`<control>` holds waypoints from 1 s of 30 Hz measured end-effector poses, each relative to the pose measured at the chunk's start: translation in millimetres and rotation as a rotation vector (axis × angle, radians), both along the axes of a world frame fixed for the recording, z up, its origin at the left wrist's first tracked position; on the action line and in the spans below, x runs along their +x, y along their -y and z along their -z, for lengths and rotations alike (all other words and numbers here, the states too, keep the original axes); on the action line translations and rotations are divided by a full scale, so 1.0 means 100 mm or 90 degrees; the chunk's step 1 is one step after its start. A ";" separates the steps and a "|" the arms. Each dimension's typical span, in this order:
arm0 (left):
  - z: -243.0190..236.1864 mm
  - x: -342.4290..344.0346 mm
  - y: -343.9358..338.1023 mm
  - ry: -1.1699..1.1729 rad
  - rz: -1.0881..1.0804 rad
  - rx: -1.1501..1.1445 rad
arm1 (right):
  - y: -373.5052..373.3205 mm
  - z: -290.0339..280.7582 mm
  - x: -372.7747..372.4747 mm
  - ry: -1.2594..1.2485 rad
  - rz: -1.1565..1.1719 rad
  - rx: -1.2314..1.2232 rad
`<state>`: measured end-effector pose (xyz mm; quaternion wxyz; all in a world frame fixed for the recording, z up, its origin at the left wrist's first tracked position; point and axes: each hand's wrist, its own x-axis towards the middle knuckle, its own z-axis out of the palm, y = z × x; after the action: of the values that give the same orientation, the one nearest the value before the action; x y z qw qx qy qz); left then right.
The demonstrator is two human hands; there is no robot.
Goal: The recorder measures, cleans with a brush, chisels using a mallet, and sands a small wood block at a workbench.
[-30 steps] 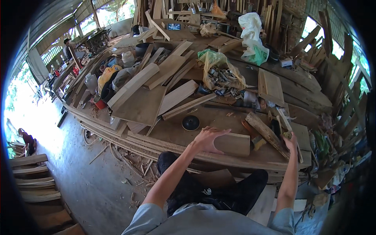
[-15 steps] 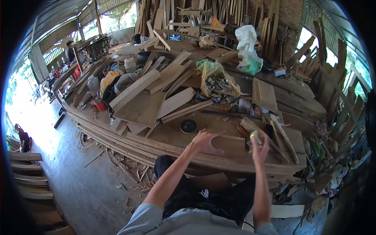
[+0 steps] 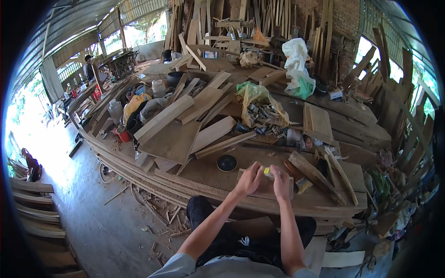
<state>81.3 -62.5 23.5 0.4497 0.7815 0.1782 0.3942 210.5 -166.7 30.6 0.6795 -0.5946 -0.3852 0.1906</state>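
In my right hand [image 3: 281, 184] I grip a small boxy tape measure [image 3: 267, 171], yellow and grey, its yellow end showing by the fingertips. My left hand [image 3: 249, 180] is close on its left side, with fingers and thumb drawn together; whatever they may pinch is too small to make out. Both hands are over a flat rectangular wooden board [image 3: 288, 189] on the near part of the wood stack, partly covering it. A round black disc [image 3: 227, 163] lies left of and beyond my left hand.
A rough thick wood strip [image 3: 316, 178] and thinner slats lie to the right. Planks [image 3: 165, 119] are piled at the left. Behind stands an open yellowish plastic bag [image 3: 264, 111] of small metal parts. Beyond the stack's left edge is concrete floor [image 3: 111, 217]; a person sits far left.
My right hand has brought the tape measure left and is now close to my left hand. My left hand has gone from spread fingers to fingers drawn together. The view has shifted slightly.
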 end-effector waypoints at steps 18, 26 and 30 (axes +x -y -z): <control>-0.02 -0.55 -0.13 0.151 -0.091 -0.281 | 0.67 -0.06 0.64 0.082 0.298 -0.118; 0.34 -0.62 -0.17 -0.250 -0.339 0.027 | 0.52 0.20 0.40 0.113 0.353 -0.184; 0.36 -0.57 -0.18 -0.244 -0.335 0.055 | 0.45 0.39 0.42 0.147 0.425 -0.087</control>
<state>24.8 -44.1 -12.0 0.2574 0.7869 0.4387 0.3495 252.7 -211.7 -8.0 0.6154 -0.7491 -0.2300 -0.0851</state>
